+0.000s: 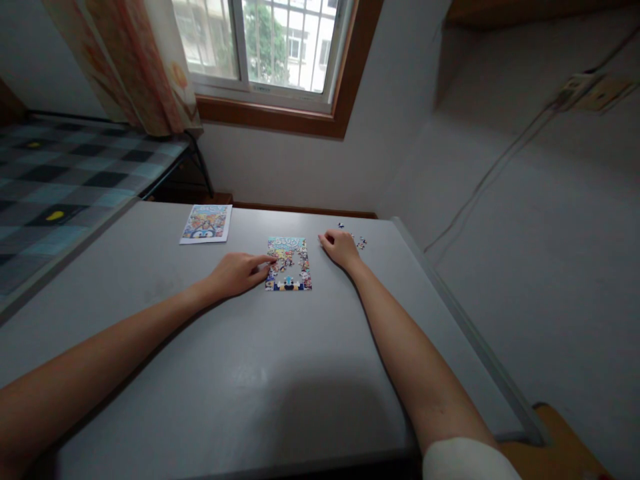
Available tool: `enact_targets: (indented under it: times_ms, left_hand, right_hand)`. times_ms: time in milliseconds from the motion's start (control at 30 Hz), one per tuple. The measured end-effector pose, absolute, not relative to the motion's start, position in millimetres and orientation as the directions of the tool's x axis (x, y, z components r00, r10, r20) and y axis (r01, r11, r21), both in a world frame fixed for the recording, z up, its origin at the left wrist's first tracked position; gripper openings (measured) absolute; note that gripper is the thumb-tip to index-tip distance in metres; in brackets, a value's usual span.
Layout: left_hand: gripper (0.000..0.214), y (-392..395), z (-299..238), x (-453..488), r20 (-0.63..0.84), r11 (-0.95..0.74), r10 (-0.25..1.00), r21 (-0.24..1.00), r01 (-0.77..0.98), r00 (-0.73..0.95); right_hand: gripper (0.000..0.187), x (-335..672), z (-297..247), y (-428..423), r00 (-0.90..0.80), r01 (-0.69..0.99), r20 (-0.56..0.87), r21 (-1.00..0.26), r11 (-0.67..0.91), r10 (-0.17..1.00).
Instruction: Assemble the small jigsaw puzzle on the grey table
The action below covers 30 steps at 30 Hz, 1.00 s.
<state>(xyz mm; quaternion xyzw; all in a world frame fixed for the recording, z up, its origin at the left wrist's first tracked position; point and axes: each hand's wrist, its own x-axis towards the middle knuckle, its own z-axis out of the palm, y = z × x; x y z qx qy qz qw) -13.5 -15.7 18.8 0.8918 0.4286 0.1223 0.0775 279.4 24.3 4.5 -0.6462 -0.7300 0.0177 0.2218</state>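
Note:
A partly assembled jigsaw puzzle point(306, 265) lies flat on the table, with a gap in its middle where the grey tabletop shows. At its left edge is my left hand point(239, 273), index finger stretched out onto the pieces and thumb apart below it. My right hand point(341, 248) rests to the right of the puzzle, its fingers curled in; whatever they may hold is hidden. Just beyond and beside that hand are several loose puzzle pieces point(361, 243), some partly covered by it.
A printed picture sheet point(206, 224) lies at the far left of the grey table point(225, 380). Behind stand a bed with a checked cover point(100, 157), a curtain point(135, 67) and a barred window point(270, 47). Along the right wall hangs a cable point(493, 167).

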Motion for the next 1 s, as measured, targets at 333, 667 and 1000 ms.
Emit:
enact_targets:
  times_ms: [333, 667, 1000]
  left_hand:
    - [0.045, -13.7, 15.5, -14.9, 0.151, -0.628, 0.777, 0.231, 0.743, 0.611]
    - [0.042, -13.8, 15.0, -14.6, 0.155, -0.631, 0.775, 0.228, 0.741, 0.613]
    - [0.041, -14.2, 15.0, -14.4, 0.169, -0.63, 0.776, 0.234, 0.74, 0.607]
  right_hand:
    - [0.031, 272.5, 20.2, 21.5, -0.087, 0.956, 0.274, -0.248, 0.158, 0.958]
    - [0.011, 242.9, 57.8, 9.8, -0.426, 0.832, 0.021, -0.384, 0.4, 0.905]
    - [0.01, 211.1, 62.2, -6.8, -0.438, 0.886, -0.129, -0.229, 0.403, 0.89]
